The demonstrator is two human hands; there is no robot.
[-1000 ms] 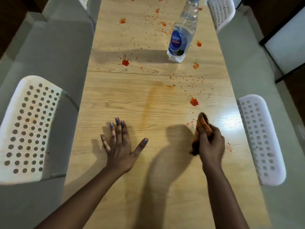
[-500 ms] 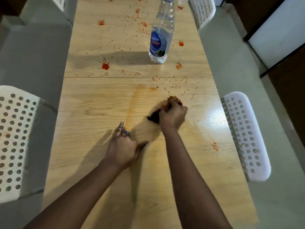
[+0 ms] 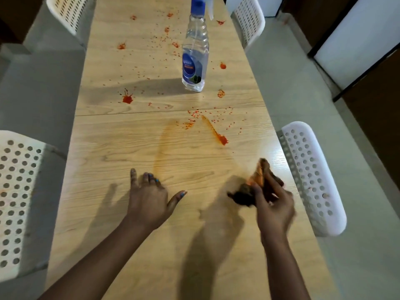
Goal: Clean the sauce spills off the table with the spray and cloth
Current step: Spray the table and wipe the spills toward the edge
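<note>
Red sauce spots and specks cover the far half of the long wooden table (image 3: 121,224). A smeared streak of sauce (image 3: 216,134) runs diagonally near the table's middle seam, and a larger splat (image 3: 127,98) lies to the left. A clear spray bottle (image 3: 195,53) with a blue label and blue nozzle stands upright beyond the seam. My right hand (image 3: 273,204) grips a bunched orange-brown cloth (image 3: 258,178) low over the table's right side, blurred by motion. My left hand (image 3: 149,197) rests flat on the wood with fingers spread.
White perforated chairs stand at the near left (image 3: 19,202), near right (image 3: 311,176), far left (image 3: 67,11) and far right (image 3: 249,20). A faint orange wiped stain (image 3: 162,148) marks the wood ahead of my left hand. Grey floor surrounds the table.
My right hand with the cloth swept up to the sauce blob near the seam, then pulled back to the near right, leaving a smeared streak. My left hand stayed put.
</note>
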